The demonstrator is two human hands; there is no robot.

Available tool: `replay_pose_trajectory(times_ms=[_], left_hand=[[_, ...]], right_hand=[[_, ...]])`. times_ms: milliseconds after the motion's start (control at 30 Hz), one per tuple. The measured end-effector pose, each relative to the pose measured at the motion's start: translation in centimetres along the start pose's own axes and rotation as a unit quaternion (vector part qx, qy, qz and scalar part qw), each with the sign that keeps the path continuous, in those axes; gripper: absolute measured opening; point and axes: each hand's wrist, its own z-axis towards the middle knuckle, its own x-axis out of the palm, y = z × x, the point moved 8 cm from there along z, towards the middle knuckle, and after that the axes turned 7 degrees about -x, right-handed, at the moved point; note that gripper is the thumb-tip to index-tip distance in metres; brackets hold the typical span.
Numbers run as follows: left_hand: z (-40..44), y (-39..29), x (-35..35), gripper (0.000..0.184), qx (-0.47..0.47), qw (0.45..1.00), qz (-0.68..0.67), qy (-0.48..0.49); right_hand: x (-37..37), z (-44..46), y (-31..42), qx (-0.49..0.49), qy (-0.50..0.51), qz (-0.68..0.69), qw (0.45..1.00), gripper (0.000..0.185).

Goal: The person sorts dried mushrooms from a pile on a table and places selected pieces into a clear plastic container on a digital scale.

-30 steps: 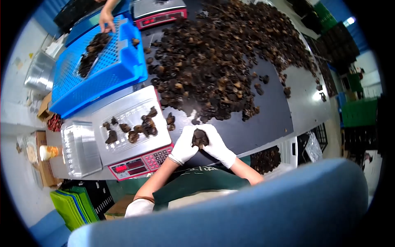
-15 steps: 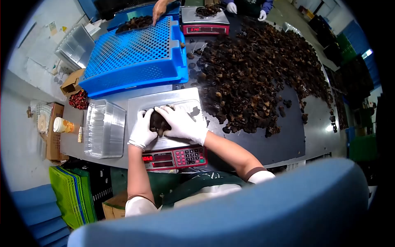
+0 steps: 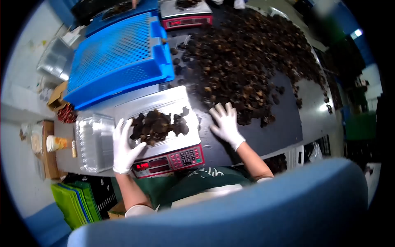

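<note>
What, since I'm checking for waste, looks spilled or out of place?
A few dark pieces lie apart from the big pile, by the right edge of the table, and a brown bit sits at the rim of the blue crate. Both look dropped; no damage shows.

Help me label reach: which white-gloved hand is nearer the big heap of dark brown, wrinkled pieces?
Right. The right hand is spread close beside the heap; the left hand is farther off, at the left side of the silver-and-red scale.
</note>
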Motion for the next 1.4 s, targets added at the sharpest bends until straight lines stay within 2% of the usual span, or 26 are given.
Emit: replay_pose_trajectory(times_ms=[67, 133, 267, 333, 367, 400, 500, 533, 633, 733, 800, 867, 967, 1067, 1100, 1133, 1200, 1267, 1333, 1400], left_hand=[[0.3, -1.3, -0.1, 0.081, 0.003, 1.000, -0.016, -0.002], [0.7, -2.2, 0.1, 0.078, 0.011, 0.998, -0.061, 0.007], [1.0, -5.2, 1.0, 0.072, 0.027, 0.989, -0.142, 0.041], [1.3, -6.2, 1.9, 0.071, 0.035, 0.984, -0.166, 0.059], [1.4, -6.7, 2.2, 0.069, 0.039, 0.979, -0.189, 0.069], [1.6, -7.1, 2.6, 0.069, 0.043, 0.978, -0.189, 0.072], [1.9, -8.2, 3.6, 0.065, 0.077, 0.980, -0.164, 0.080], [2.0, -8.4, 3.7, 0.065, 0.084, 0.980, -0.159, 0.085], [1.6, -8.0, 3.6, 0.066, 0.085, 0.980, -0.156, 0.088], [1.1, -6.4, 3.2, 0.066, 0.055, 0.983, -0.162, 0.074], [0.7, -4.4, 3.0, 0.066, 0.013, 0.985, -0.159, 0.062], [0.3, -2.9, 2.6, 0.064, 0.004, 0.985, -0.163, 0.048], [-0.2, 0.4, 2.0, 0.060, -0.017, 0.981, -0.192, 0.013], [0.1, 0.8, 1.7, 0.057, -0.041, 0.980, -0.194, -0.014], [0.3, 0.1, 1.5, 0.056, -0.035, 0.985, -0.168, -0.019], [0.5, -0.2, 1.5, 0.057, -0.024, 0.991, -0.131, -0.018], [0.7, -0.3, 1.5, 0.059, 0.022, 0.996, -0.078, -0.033], [0.6, -0.8, 1.5, 0.073, 0.018, 1.000, -0.009, -0.022], [0.6, -0.8, 1.8, 0.083, 0.034, 0.998, 0.045, -0.022], [0.5, 0.1, 2.7, 0.094, 0.031, 0.998, 0.051, -0.019]], right_hand=[[1.2, -3.7, 1.9, -0.055, 0.018, 0.047, 0.997, 0.051], [1.9, -7.3, 2.3, -0.050, 0.020, 0.089, 0.995, 0.042], [0.1, -11.2, 1.7, -0.010, -0.009, 0.117, 0.993, 0.041], [-1.4, -11.9, -0.1, 0.050, -0.099, 0.135, 0.985, 0.047], [-1.6, -11.5, -0.9, 0.079, -0.118, 0.125, 0.982, 0.058], [-1.5, -10.9, -1.3, 0.086, -0.104, 0.109, 0.985, 0.070], [1.1, -8.3, -0.1, 0.021, -0.023, 0.083, 0.996, 0.086], [2.0, -7.6, 0.5, -0.002, -0.017, 0.078, 0.997, 0.084], [2.6, -5.2, 0.3, 0.030, -0.051, 0.037, 0.998, 0.072], [3.3, -3.7, -1.6, 0.036, -0.109, 0.052, 0.992, 0.043], [2.9, -3.2, -2.4, 0.038, -0.130, 0.031, 0.990, 0.014], [2.0, -3.2, -2.7, 0.051, -0.163, 0.088, 0.981, 0.009], [0.3, -2.0, -0.1, 0.024, -0.162, 0.149, 0.975, 0.009], [1.7, 0.5, 3.1, -0.027, -0.124, 0.155, 0.980, 0.029], [2.5, 1.5, 3.8, -0.030, -0.084, 0.190, 0.978, 0.047], [1.7, 2.1, 5.0, -0.065, -0.092, 0.091, 0.989, 0.058], [2.6, 2.7, 5.8, -0.095, -0.105, 0.022, 0.990, 0.062], [3.7, 2.2, 5.8, -0.129, -0.081, 0.048, 0.987, 0.051], [4.3, 1.2, 4.8, -0.116, -0.040, 0.084, 0.989, 0.044], [3.8, 0.5, 3.1, -0.116, -0.049, 0.130, 0.983, 0.041]])
